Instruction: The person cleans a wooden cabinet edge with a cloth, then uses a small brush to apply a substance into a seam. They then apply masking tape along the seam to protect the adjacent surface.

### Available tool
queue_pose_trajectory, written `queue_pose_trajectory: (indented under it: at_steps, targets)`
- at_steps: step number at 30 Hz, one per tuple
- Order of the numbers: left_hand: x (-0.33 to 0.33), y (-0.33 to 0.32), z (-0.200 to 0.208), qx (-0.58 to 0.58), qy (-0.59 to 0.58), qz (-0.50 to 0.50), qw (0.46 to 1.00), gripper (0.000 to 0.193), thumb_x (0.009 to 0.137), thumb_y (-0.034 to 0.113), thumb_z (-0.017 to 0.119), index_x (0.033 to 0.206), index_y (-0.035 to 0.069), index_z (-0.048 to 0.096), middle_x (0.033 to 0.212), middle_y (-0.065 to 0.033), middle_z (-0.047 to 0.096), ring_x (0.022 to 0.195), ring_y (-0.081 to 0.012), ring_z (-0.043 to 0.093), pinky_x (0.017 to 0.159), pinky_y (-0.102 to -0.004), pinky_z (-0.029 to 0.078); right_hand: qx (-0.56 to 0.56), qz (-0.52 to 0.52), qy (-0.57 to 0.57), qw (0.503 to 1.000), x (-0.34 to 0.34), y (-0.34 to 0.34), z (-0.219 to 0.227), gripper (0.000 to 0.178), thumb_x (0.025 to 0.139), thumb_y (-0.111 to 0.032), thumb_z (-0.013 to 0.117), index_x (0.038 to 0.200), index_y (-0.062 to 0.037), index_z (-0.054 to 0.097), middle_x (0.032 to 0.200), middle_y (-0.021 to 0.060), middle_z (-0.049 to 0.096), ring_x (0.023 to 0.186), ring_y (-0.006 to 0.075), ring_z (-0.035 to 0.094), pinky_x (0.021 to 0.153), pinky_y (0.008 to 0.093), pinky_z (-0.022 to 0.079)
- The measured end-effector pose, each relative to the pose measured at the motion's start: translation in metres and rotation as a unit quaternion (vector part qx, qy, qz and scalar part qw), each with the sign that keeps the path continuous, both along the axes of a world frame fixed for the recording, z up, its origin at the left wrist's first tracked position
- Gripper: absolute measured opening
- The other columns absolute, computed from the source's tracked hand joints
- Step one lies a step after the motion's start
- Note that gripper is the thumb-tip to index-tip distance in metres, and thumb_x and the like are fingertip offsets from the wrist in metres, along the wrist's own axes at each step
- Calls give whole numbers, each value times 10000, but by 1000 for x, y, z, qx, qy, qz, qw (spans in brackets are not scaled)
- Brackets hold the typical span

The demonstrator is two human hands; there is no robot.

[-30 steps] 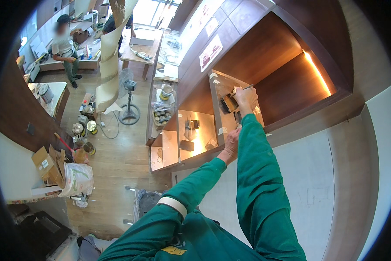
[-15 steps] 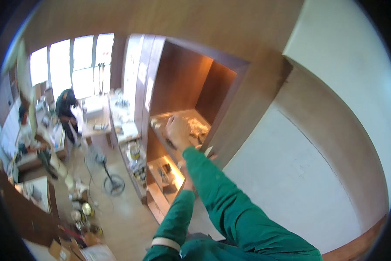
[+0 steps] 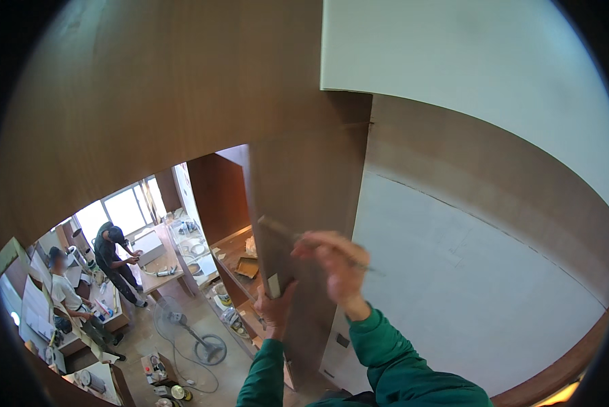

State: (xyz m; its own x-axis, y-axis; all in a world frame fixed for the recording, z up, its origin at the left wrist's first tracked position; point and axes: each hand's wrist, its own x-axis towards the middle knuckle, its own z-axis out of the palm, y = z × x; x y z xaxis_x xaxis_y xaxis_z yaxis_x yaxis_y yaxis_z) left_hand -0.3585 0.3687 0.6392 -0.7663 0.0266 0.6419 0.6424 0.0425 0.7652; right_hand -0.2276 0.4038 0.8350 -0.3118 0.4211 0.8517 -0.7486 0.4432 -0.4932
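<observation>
Right hand (image 3: 340, 266) is closed on a slim brown long-handled tool (image 3: 278, 226), tan end pointing up-left, other end sticking out past the fist to the right; motion blur on both, tip type unclear. The tool is in front of the flat brown wood panel (image 3: 304, 183); cannot tell if its tip touches. Left hand (image 3: 275, 313) is lower and to the left, apart from the right hand, at the panel's lower left edge, thumb and fingers either side of a small pale rectangular piece (image 3: 273, 285); cannot tell if it grips the piece or just the panel edge.

Left of the panel, a wooden cabinet shelf (image 3: 231, 245) carries a shallow amber rectangular tray (image 3: 247, 267), near the shelf's front edge, close to the panel. White wall (image 3: 447, 251) to the right.

Background: grey pedestal fan (image 3: 177, 317) on the floor; dark-clothed person (image 3: 111, 254) bending at the left edge of a light wooden desk (image 3: 172, 261), white box (image 3: 148, 248) by that same edge; person in white shirt (image 3: 64, 292) farther left.
</observation>
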Motion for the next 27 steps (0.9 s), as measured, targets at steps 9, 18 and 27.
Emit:
queue_pose_trajectory:
  at_steps: [9, 18, 27]
  targets:
    - [-3, 1, -8, -67, -34, 59, 995, 588, 606, 411, 910, 902, 33, 572, 781, -157, 681, 713, -334, 676, 638, -417, 519, -210, 13, 130, 969, 44, 138, 33, 335, 935, -184, 520, 1115, 89, 595, 878, 181, 657, 806, 293, 680, 729, 359, 554]
    - [-10, 9, -21, -19, -28, 35, 999, 587, 617, 376, 912, 960, 13, 603, 799, -153, 686, 728, -359, 667, 670, -424, 522, -221, 24, 117, 968, 18, 192, 55, 310, 910, -154, 571, 1099, 90, 603, 924, 166, 664, 879, 270, 676, 818, 350, 546]
    - [-3, 10, -13, -10, -34, 34, 999, 600, 624, 348, 916, 1001, -8, 612, 852, -166, 691, 758, -340, 664, 695, -410, 523, -130, -40, 115, 984, 8, 216, 65, 275, 877, -125, 563, 1030, 85, 653, 1022, 168, 661, 906, 250, 665, 887, 362, 515]
